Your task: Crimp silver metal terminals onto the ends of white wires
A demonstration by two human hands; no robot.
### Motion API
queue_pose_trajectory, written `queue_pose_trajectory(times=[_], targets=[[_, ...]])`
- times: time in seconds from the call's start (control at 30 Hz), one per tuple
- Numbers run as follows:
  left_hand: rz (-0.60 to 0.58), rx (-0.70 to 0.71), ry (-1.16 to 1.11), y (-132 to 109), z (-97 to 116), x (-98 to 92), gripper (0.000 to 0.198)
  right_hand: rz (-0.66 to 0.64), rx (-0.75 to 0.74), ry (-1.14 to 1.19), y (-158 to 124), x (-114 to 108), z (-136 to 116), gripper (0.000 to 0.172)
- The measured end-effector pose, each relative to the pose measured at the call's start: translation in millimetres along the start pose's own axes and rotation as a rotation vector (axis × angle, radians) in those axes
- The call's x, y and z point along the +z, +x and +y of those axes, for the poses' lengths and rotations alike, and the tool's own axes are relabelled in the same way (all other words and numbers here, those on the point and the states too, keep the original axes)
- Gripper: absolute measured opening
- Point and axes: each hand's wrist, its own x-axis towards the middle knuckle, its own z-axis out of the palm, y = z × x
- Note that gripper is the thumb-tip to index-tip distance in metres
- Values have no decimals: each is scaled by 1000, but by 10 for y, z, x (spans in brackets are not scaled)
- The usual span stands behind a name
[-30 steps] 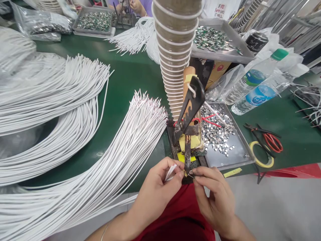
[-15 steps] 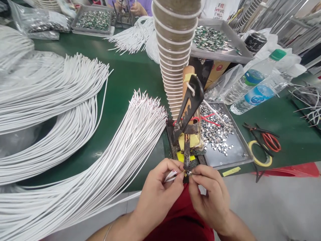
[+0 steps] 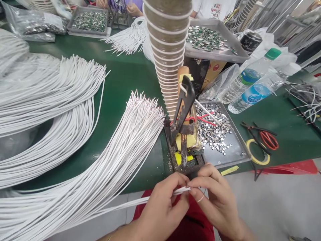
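Observation:
Close to my lap, my left hand [image 3: 167, 202] is closed around a few white cables [image 3: 181, 190]; their ends stick out to the right past its fingers. The fingertips of my right hand [image 3: 217, 197] are pinched together at those ends. Whatever tiny part may be between them is hidden. Just beyond both hands, a soldering iron with a wooden handle [image 3: 183, 73] is fixed tip-down in a black stand [image 3: 184, 102], apart from my fingers. A thick bundle of white cables [image 3: 140, 130] lies to the left, its stripped ends beside the stand.
A ribbed hose [image 3: 167, 50] rises behind the iron. To the right are a tray [image 3: 237, 147] of small metal connectors, bottles [image 3: 255, 93], pliers [image 3: 268, 139] and a tape roll [image 3: 250, 157]. More cables [image 3: 50, 87] cover the left. Other people's hands [image 3: 134, 9] work across the table.
Both hands have drawn back from the iron's tip toward my body. The cable ends in my left hand now point right, toward my right fingertips. The view has shifted slightly.

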Motion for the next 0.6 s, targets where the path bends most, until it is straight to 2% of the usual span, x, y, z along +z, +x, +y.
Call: queue_pose_trajectory(times=[0.2, 0.37, 0.6], targets=[[-18, 108, 192, -64, -68, -67, 19, -39, -29, -86, 13, -71, -48, 17], [-34, 83, 140, -76, -7, -111, 26, -39, -7, -155, 49, -123, -40, 13], [-152, 32, 52, -42, 2, -148, 31, -80, -84, 24, 54, -89, -22, 11]])
